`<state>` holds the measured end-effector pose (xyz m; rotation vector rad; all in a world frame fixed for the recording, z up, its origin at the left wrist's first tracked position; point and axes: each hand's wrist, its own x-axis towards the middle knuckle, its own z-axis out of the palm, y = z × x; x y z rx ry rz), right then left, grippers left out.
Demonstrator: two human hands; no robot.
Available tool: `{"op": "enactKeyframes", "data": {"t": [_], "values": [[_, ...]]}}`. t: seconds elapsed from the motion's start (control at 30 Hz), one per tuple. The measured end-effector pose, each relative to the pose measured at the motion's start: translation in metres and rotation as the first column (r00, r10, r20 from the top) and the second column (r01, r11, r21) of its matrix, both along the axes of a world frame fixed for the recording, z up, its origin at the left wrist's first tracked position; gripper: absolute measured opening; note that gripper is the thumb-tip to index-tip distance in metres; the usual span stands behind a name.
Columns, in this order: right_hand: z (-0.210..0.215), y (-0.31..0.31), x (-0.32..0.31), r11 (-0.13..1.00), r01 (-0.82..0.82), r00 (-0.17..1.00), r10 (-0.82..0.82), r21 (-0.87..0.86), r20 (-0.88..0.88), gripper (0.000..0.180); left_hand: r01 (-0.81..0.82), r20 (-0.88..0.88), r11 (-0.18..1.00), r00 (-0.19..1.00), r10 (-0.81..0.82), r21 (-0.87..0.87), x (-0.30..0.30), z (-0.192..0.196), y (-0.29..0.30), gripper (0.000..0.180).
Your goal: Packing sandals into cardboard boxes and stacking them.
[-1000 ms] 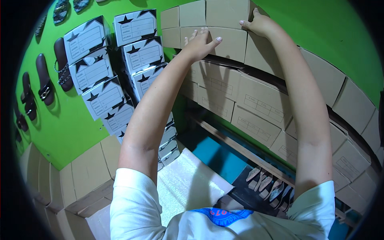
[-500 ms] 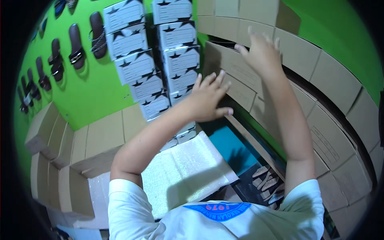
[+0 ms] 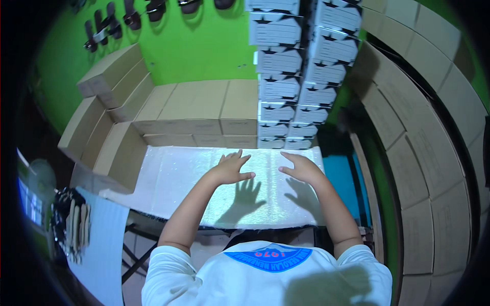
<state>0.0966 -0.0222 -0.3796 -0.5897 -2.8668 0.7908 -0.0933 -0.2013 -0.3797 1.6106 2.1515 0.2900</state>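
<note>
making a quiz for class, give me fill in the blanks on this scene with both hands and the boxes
Both hands, left hand and right hand, are open and hold ____.
They hover over a ____ sheet.
The wall behind the brown boxes is ____.
The white boxes stand in ____ stacks.

Missing words: nothing; white; green; two

Two bare hands show, the left hand (image 3: 230, 168) and the right hand (image 3: 302, 169), over one white foam sheet (image 3: 173, 183). White printed shoeboxes (image 3: 279, 86) stand in two stacks, about seven boxes visible in each. Roughly five dark sandals (image 3: 131, 19) hang on the green wall (image 3: 204, 51). Brown cardboard boxes (image 3: 199, 107) are too many to count surely.
</note>
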Motion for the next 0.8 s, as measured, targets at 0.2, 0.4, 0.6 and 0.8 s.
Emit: {"op": "enactKeyframes", "data": {"t": [0.2, 0.4, 0.6, 0.8], "values": [[-0.042, -0.03, -0.034, 0.988, -0.062, 0.996, 0.071, -0.138, 0.057, 0.058, -0.113, 0.214, 0.993, 0.971, 0.107, 0.017, -0.032, -0.045, -0.069, 0.075], [-0.078, -0.074, -0.078, 0.964, 0.001, 0.995, 0.024, -0.265, 0.092, 0.057, -0.153, 0.408, 0.988, 0.901, 0.148, -0.019, -0.078, -0.063, -0.123, 0.073], [-0.111, -0.147, -0.138, 0.853, 0.113, 0.99, -0.056, -0.51, 0.126, 0.057, -0.222, 0.393, 0.972, 0.903, 0.174, 0.08, -0.151, -0.068, -0.198, 0.06], [-0.119, -0.211, -0.189, 0.83, 0.053, 0.988, 0.037, -0.556, 0.149, 0.058, -0.503, 0.432, 0.834, 0.819, 0.377, 0.226, -0.215, -0.069, -0.28, 0.047]]}}
